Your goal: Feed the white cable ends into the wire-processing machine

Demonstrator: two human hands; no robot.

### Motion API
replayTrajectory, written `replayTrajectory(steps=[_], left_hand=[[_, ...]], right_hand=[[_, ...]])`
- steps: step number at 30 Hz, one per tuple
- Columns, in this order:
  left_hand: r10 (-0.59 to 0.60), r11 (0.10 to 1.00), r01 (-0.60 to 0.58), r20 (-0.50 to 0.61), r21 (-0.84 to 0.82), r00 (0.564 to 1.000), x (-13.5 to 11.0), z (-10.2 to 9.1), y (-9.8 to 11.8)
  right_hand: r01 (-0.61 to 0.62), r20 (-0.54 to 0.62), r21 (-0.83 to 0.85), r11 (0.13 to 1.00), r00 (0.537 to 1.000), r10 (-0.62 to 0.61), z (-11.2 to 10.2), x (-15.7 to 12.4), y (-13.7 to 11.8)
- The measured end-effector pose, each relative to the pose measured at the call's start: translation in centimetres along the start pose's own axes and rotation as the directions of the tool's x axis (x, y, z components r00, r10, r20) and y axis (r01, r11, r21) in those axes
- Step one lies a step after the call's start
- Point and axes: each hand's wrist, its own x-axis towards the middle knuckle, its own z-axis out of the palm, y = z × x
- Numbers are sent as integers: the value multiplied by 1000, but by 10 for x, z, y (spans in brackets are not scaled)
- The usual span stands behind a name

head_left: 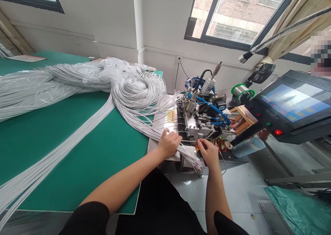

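Observation:
A single white cable [190, 140] runs between my two hands, level with the front of the machine. My left hand [169, 145] is closed on it, resting over a bundle of white cables [190, 155] whose stripped ends with reddish tips point to the lower right. With thumb and forefinger, my right hand [208, 153] pinches the cable near its end; the tip itself is hidden. Just beyond both hands stands a small bench machine [192, 123] with metal blocks, cylinders and blue air hoses.
A green-topped table [77, 152] on the left carries a large heap of white cables [141, 90], partly in clear plastic. A touchscreen panel [294, 102] leans in at the right, near a green-rimmed wire spool [242, 91]. Orange-handled scissors [220, 145] lie beyond my right hand.

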Motion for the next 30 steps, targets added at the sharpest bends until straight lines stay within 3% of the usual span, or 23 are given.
replayTrajectory(steps=[10, 23, 30], left_hand=[[24, 1000, -24, -44, -10, 999, 1, -3, 0], [54, 996, -57, -43, -71, 998, 1, -4, -1], [20, 997, -18, 20, -75, 1000, -1, -2, 0]], right_hand=[[-137, 154, 301, 944, 984, 94, 21, 11, 13], [-174, 158, 376, 910, 980, 122, 23, 13, 4], [-262, 294, 440, 859, 946, 139, 22, 13, 6]])
